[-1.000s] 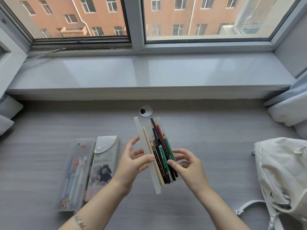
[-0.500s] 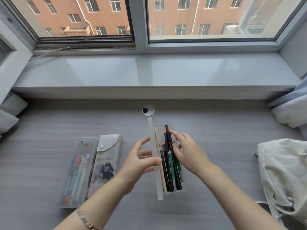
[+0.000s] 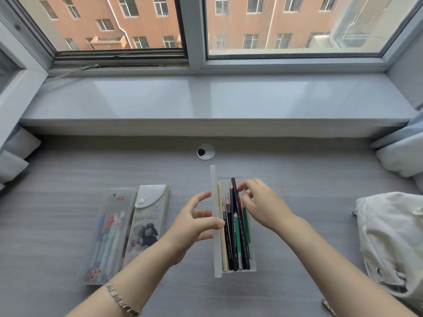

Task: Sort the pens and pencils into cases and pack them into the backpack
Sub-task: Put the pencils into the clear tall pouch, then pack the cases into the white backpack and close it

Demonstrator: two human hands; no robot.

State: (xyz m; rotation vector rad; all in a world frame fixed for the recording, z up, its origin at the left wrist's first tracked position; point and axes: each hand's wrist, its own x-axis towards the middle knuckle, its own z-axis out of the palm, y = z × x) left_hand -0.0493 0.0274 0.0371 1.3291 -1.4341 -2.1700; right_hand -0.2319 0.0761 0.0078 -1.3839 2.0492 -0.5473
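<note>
Case (image 3: 238, 271) looks light, stiff; we pinch lid (image 3: 214, 179) w/ left hand (image 3: 192, 227), right hand (image 3: 263, 207) nips prob. slippery pencils (image 3: 235, 243) at far ends.

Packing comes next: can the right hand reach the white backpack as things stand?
Probably yes: only desk lies between the right hand and the white backpack, though its fingers pinch the pencils.

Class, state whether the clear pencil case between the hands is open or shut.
Open: its lid stands raised along the left edge; the pencils lie uncovered.
</note>
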